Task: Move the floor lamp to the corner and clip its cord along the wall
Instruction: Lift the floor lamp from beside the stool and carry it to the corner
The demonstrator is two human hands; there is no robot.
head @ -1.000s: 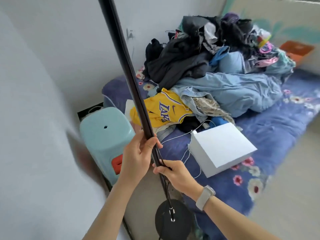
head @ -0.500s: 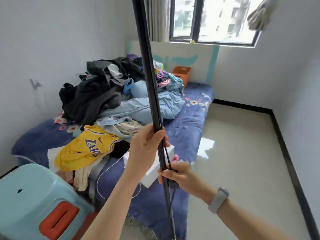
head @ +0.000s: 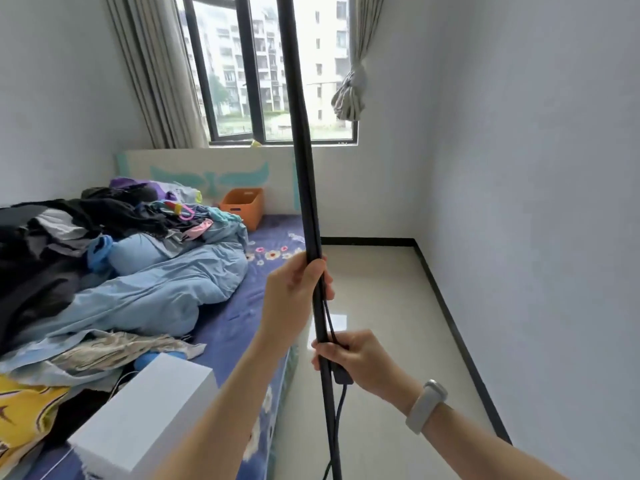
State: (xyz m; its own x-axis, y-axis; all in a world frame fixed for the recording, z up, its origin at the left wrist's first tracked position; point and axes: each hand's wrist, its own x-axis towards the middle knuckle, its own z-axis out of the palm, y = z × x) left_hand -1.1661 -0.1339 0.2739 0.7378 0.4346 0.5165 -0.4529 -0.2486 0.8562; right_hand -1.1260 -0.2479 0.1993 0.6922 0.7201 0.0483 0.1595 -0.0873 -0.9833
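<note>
Black lamp pole, close to upright, running from the top edge of the view down past the bottom, in front of the window and over the floor beside the bed. Lamp head and base out of view. Left hand wrapped around the pole, grip closed on it, thumb side toward the camera. Right hand lower down, grip closed around the pole together with the black cord, which leaves the pole just under the left hand, passes through the right fist with a small dark block on it, and hangs on down beside the pole. Pale band on the right wrist.

Left of the pole, bed with a blue flowered cover, piled with clothes and a light blue quilt. White box near the bed's front edge, yellow shirt just beside it. Orange bin at the far end of the bed, under the window. Right of the pole, shiny pale floor running to the far corner, edged with dark skirting along the grey wall. Curtain hanging at the window's left, another knotted up at its right.
</note>
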